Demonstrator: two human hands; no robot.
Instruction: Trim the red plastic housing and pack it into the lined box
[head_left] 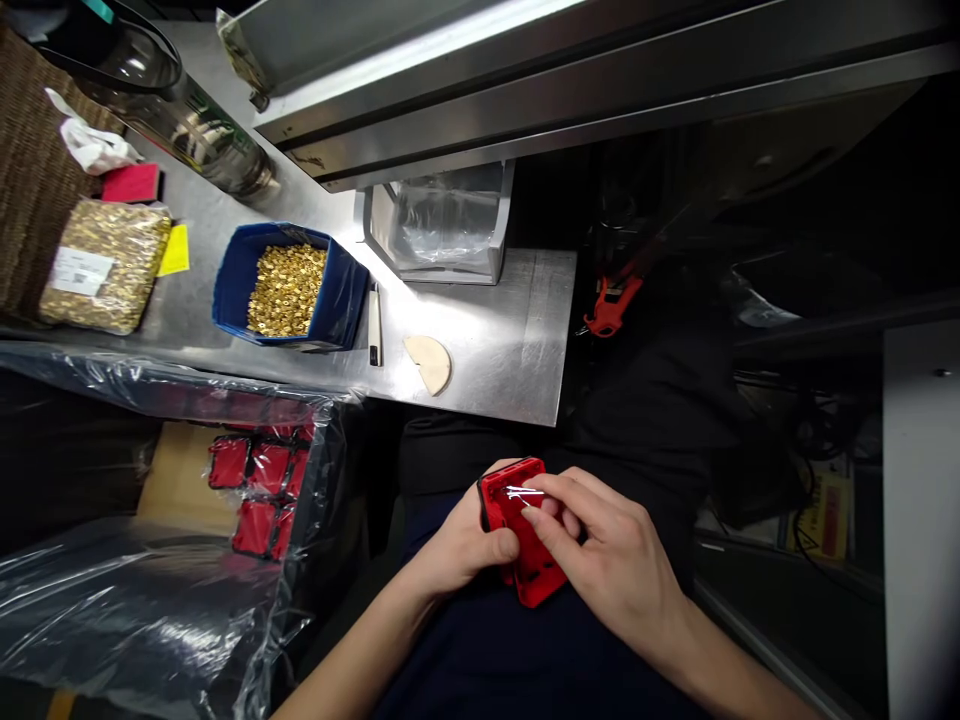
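"State of the hands?"

"Close together above the lap [517, 660]. The left hand [469, 545] is clamped on a red case [538, 570], thumb on its face. The right hand [611, 530] appears to pinch a thin shiny piece [524, 492] between thumb and forefinger, at the case's upper end."

"Location of the case?"

"Off the tabletop [517, 385], held beyond its near edge, close to the near right corner. Its underside is hidden."

"Step in hand?"

"In my judgement, fine placing or adjusting of the shiny piece at the case. Whether it is seated, I cannot tell."

"What does the next move call for?"

"A steady left grip and a light, well-aligned right pinch, I judge. A slip could drop the piece into the lap."

"Nearby items?"

"A blue bin [337, 310] of brass-coloured parts [289, 290] stands by the near edge. Between it and the near right corner lie a white-handled tool [375, 322] and a pale half-disc [430, 364]."
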